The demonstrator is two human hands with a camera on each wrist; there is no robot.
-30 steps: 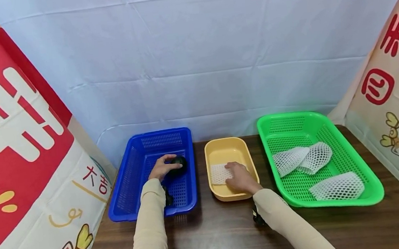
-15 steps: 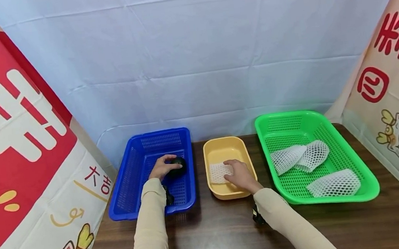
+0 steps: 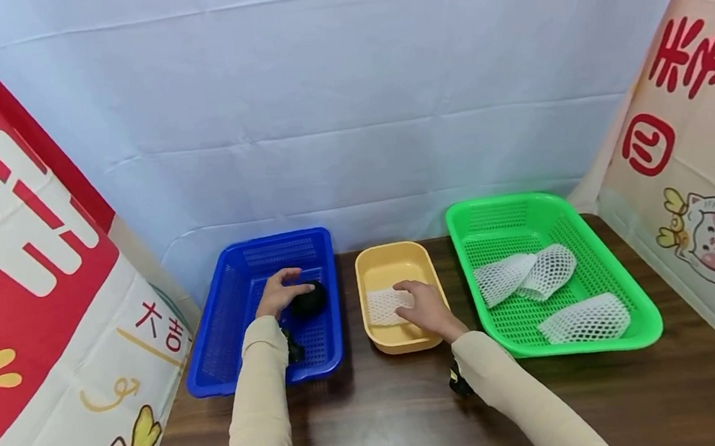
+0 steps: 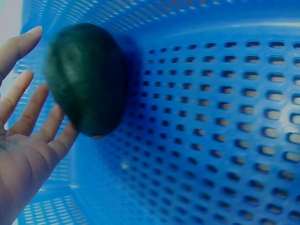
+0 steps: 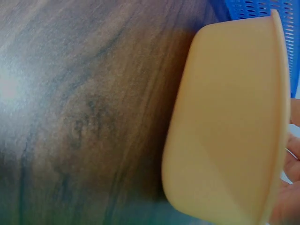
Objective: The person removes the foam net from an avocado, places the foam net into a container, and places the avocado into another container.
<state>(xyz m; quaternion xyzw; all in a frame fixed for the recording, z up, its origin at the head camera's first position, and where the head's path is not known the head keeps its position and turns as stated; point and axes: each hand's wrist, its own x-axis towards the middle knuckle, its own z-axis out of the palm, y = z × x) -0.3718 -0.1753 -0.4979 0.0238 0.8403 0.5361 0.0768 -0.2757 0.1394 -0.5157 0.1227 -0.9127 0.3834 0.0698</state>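
In the blue basket (image 3: 259,349) lies a dark green, egg-shaped fruit (image 3: 310,301), glossy in the left wrist view. My left hand (image 3: 276,295) is beside it, fingers spread; the fingertips (image 4: 33,31) overlap or come right up to the fruit's near side without curling round it. A white foam net sleeve (image 3: 382,307) lies flat in the small yellow tray (image 3: 393,252). My right hand (image 3: 427,310) hovers over that tray at the sleeve's right end, fingers loosely bent and thumb apart. From the right wrist, the tray's wall hides most of this hand.
A green basket (image 3: 469,222) on the right holds several more foam net sleeves (image 3: 586,319). All containers stand on a dark wooden table (image 3: 379,424). Behind hangs a pale cloth (image 3: 332,109), and printed panels (image 3: 712,236) close off both sides.
My left hand has loosened from the fruit and drawn slightly left, its fingers spreading. My right hand's fingers have eased apart over the sleeve. The head view has shifted slightly right.
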